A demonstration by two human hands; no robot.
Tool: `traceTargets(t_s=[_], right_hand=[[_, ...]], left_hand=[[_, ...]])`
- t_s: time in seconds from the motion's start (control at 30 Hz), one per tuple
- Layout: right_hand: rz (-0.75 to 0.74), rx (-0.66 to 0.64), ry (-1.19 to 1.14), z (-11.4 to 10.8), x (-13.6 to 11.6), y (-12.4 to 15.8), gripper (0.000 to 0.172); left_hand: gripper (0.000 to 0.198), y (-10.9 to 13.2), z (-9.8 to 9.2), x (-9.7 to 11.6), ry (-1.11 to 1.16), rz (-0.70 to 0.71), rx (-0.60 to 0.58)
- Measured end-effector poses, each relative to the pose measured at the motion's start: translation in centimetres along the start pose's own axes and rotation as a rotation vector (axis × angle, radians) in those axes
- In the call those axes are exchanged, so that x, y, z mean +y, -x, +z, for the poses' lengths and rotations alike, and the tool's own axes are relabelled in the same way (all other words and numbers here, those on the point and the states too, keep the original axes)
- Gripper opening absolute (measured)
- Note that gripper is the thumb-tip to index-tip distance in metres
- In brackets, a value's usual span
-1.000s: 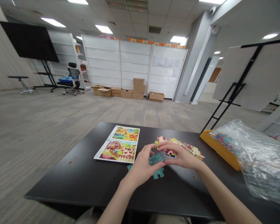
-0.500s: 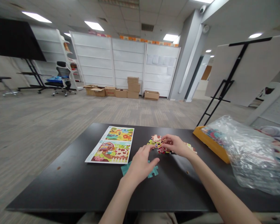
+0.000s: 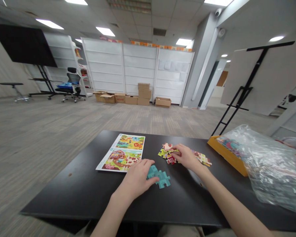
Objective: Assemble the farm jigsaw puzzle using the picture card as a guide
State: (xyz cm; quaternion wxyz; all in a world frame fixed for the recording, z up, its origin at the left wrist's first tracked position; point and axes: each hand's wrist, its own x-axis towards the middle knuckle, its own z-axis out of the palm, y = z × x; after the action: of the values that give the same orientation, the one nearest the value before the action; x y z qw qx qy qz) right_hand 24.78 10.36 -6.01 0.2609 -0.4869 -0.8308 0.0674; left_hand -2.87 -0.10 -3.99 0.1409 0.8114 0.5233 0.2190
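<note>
The picture sheet (image 3: 123, 152) lies flat on the table (image 3: 93, 194) and serves as the reference for all positions. The teal puzzle pieces (image 3: 163, 180) lie to the right of the picture sheet, closer to the person than most of it. The printed puzzle pieces (image 3: 171, 160) form a loose heap farther to its right; a red barn piece shows at the heap's near edge. The yellow box (image 3: 227, 157) and the plastic bag (image 3: 271, 171) stand well to the right of the picture sheet, beyond the heap.

The left hand (image 3: 135, 179) is at the near right corner of the picture sheet. Its fingers are spread, with thumb and forefinger apart over the teal puzzle pieces. Whether they touch is unclear.

The right hand (image 3: 186, 157) is at the heap, right of the picture sheet, with its fingertips brought close together. Whether they pinch a piece cannot be told.

Possible faults:
- Dragging the left wrist could shift the picture sheet.
- Sideways thumb pressure could pull the teal puzzle pieces apart, if they are joined; this cannot be confirmed.
- Lifting one printed piece could drag its neighbours, as pieces appear to overlap.
- A wide right-arm sweep could scatter the heap.
</note>
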Motion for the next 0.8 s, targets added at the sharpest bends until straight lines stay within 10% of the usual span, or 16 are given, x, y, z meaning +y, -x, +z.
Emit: traceTargets(t_s=[0.3, 0.6, 0.8], right_hand=[[-0.105, 0.02, -0.009, 0.0, -2.6, 0.3, 0.017], [-0.389, -0.182, -0.318, -1.1, -4.3, 0.8, 0.032], [-0.47, -0.16, -0.308, 0.1, -5.3, 1.1, 0.012]], left_hand=[[0.042, -0.5, 0.3, 1.3, 0.021, -0.01, -0.061], [0.049, -1.5, 1.6, 1.5, 0.228, -0.014, 0.121], [0.043, -1.3, 1.8, 1.4, 0.25, -0.025, 0.091]])
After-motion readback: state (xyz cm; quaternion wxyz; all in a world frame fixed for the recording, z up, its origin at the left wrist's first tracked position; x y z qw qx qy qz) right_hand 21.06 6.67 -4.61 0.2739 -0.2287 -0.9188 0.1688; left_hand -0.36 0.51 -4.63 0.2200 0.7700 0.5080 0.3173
